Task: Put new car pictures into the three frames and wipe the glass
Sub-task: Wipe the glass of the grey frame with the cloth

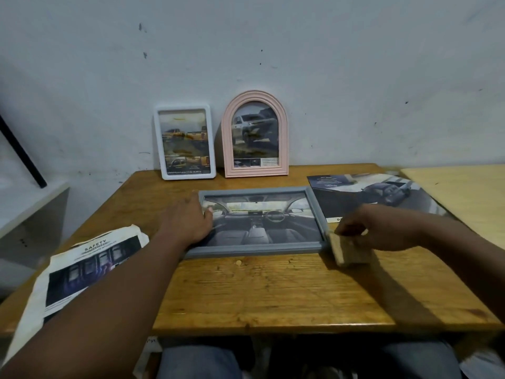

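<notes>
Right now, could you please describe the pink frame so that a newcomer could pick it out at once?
Start at the wooden table and look to its far edge, where two frames stand against the wall. The pink frame is the right-hand one, beside the white frame. Only it has an arched top; the white one and the flat-lying grey frame are rectangular.

The left hand hides one end of the grey frame. The right hand covers part of a tan cloth, maybe a sponge.
</notes>
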